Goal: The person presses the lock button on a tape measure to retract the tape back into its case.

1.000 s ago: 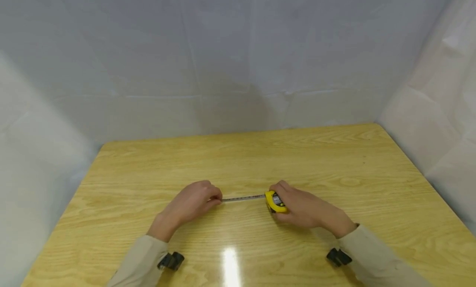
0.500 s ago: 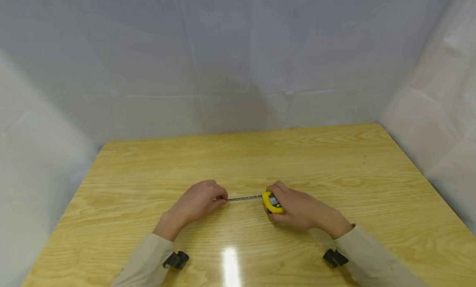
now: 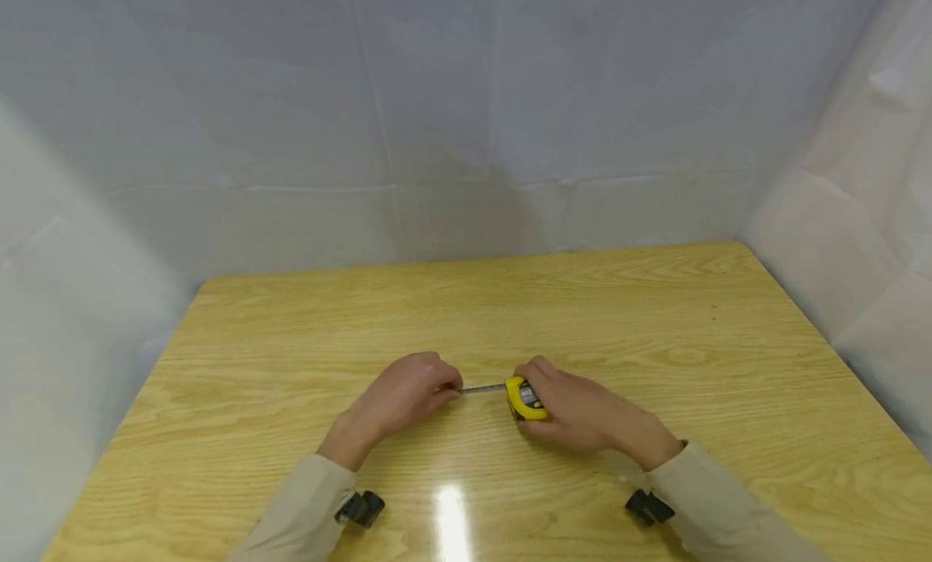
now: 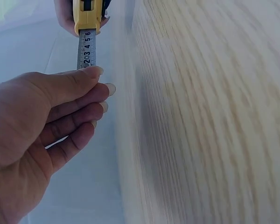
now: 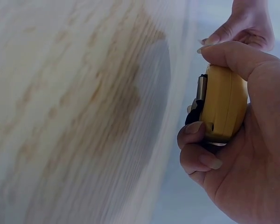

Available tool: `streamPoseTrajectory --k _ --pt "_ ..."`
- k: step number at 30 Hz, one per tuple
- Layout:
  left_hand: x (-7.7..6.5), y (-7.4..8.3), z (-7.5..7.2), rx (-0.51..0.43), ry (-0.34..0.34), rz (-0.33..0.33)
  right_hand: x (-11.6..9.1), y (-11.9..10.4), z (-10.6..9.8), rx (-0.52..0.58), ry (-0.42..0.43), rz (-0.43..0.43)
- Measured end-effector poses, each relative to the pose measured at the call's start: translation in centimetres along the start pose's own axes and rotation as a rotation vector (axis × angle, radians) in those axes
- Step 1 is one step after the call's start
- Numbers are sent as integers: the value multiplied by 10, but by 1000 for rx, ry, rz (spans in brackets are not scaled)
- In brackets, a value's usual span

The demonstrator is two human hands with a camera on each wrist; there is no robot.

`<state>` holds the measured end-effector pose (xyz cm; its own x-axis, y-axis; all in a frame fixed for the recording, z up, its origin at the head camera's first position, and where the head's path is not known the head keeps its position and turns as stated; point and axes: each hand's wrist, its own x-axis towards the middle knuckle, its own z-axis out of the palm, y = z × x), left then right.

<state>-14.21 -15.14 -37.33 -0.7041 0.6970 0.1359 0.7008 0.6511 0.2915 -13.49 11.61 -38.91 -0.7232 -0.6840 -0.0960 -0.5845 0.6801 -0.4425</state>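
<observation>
A yellow and black tape measure [image 3: 527,398] is in my right hand [image 3: 582,408], its fingers and thumb curled round the case. From the case a short length of metal blade [image 3: 484,389] runs left to my left hand [image 3: 408,396], which pinches the blade's end between thumb and index finger. Numbers up to about 6 show on the blade [image 4: 87,46] in the left wrist view. The right wrist view has the yellow case [image 5: 226,102] in the palm, with a metal clip on its side. Both hands are above the table; the pinched tip itself is covered by the fingers.
The wood-grain table [image 3: 291,319] spreads out under both hands, with a bright light reflection near its front. Pale sheeting [image 3: 451,125] hangs behind the table and along both sides. Each sleeved wrist wears a small black device [image 3: 360,509].
The hands have come closer together, the left moving right and the right moving slightly left. The visible stretch of blade between them has become shorter. Both grips stay as they were.
</observation>
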Motion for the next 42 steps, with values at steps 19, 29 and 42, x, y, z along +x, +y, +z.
streamPoseTrajectory --k 19,29,42 --pt "20 15 8 -4 6 5 5 -14 4 -20 28 15" --pt "29 16 10 26 43 43 4 -13 3 -35 59 31" --pt "34 19 13 -10 42 19 4 -13 3 -42 64 36"
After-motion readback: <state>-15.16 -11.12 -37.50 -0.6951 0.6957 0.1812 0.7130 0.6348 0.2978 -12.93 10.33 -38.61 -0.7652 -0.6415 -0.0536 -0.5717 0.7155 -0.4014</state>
